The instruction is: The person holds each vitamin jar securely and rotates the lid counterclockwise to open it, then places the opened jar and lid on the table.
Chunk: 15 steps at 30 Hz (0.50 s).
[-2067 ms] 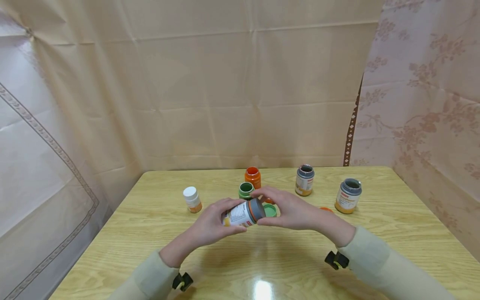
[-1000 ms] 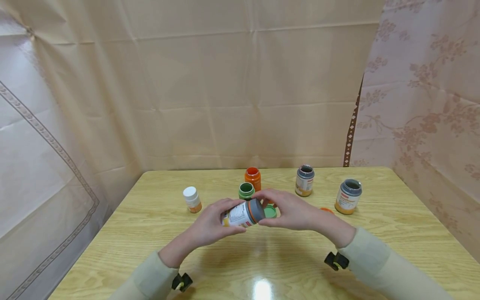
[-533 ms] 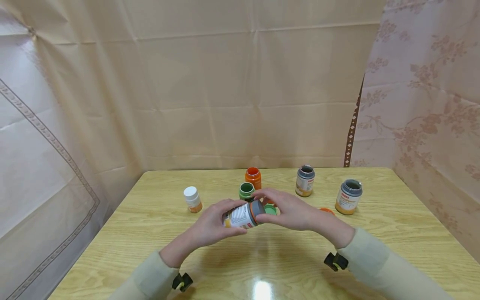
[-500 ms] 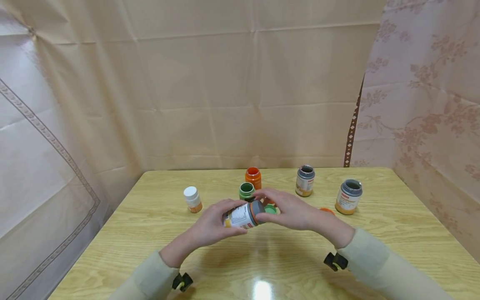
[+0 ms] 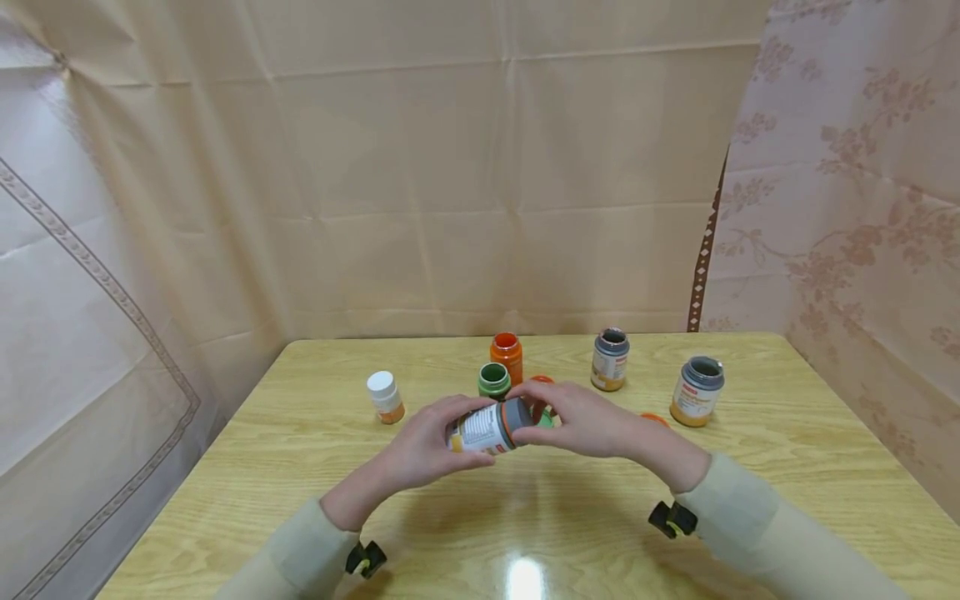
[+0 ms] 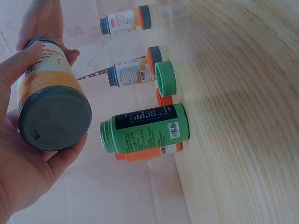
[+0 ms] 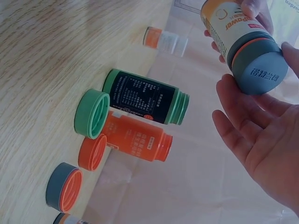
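Note:
My left hand (image 5: 431,443) grips the body of a white-and-yellow supplement bottle (image 5: 477,430), held tilted above the table. Its dark base (image 6: 55,119) faces the left wrist camera, with fingers and thumb curled round the label. The bottle's grey cap (image 7: 261,70), with an orange ring below it, is seated on the neck. My right hand (image 5: 583,421) pinches this cap, thumb on one side and fingertips on the other. Behind the hands stand an uncapped green bottle (image 7: 140,95) and an uncapped orange bottle (image 7: 135,137).
A white-capped bottle (image 5: 385,398) stands left on the wooden table (image 5: 262,492). Two uncapped grey-necked bottles (image 5: 610,362) stand to the right. Loose caps lie between: a green cap (image 7: 91,114), an orange cap (image 7: 92,152) and a grey cap (image 7: 64,186). Curtains hang behind.
My right thumb has shifted up from the cap's lower edge onto its near side, and the fingers have moved slightly round it. My left hand and the bottle stay almost still.

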{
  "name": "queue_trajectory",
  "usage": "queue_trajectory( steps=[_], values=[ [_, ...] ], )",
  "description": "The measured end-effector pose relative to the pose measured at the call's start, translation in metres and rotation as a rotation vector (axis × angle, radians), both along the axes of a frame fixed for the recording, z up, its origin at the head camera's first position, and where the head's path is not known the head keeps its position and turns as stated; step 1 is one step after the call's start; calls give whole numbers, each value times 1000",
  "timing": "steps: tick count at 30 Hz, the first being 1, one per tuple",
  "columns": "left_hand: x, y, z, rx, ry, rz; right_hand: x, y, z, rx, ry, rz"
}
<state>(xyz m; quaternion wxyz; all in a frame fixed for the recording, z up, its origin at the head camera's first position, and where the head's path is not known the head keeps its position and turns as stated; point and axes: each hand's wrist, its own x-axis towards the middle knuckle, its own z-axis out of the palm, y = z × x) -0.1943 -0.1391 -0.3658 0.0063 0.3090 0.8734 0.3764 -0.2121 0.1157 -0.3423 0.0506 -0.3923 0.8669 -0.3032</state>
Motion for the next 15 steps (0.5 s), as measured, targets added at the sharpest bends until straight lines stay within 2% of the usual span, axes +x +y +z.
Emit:
queue_trajectory(
  steps=[9,15],
  values=[
    [-1,-1,2,6,0,-5,-1,1,0,-63,61,49],
    [-1,-2,2,17,13,-9,-1,1,0,-64,101,64]
  ],
)
